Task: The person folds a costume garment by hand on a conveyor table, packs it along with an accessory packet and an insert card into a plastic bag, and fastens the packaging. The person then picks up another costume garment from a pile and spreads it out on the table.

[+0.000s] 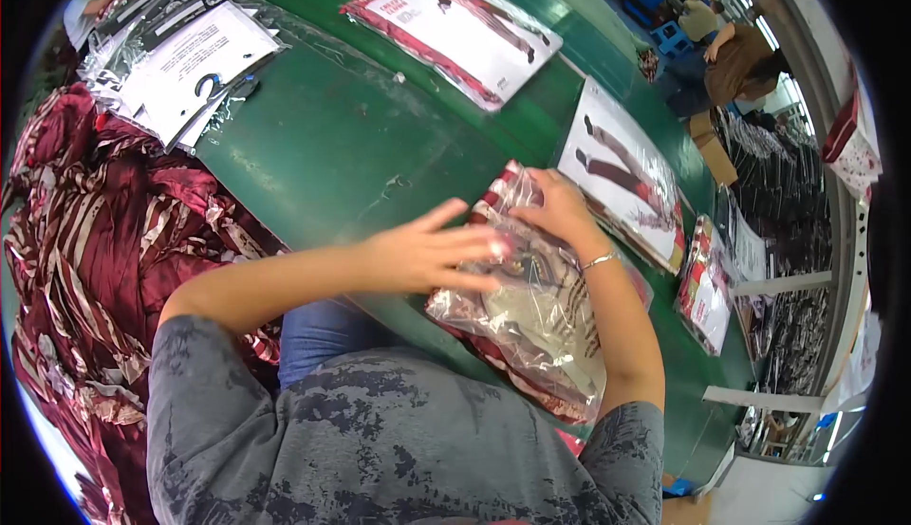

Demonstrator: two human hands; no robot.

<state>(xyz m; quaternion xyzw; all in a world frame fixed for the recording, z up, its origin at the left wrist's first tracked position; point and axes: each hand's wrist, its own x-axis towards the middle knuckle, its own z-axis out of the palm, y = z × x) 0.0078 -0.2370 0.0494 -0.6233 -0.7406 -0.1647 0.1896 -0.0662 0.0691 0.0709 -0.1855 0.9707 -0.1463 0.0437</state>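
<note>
A clear plastic bag [536, 321] with folded red, cream and striped cloth inside lies on the green table in front of me. My right hand [558, 210], with a bracelet at the wrist, is at the bag's upper end, its thumb and fingers closed on the plastic there. Over the bag's left edge, my left hand [422, 252] has its fingers spread. Slight blur covers its fingertips, and nothing is held in it.
Packed costume bags with printed cards [455, 32] lie at the far side, and another packed bag [622, 174] is just beyond my right hand. Hanger packs [190, 60] sit at upper left. Loose maroon striped garments [95, 288] are heaped left. A person [740, 65] bends at the right.
</note>
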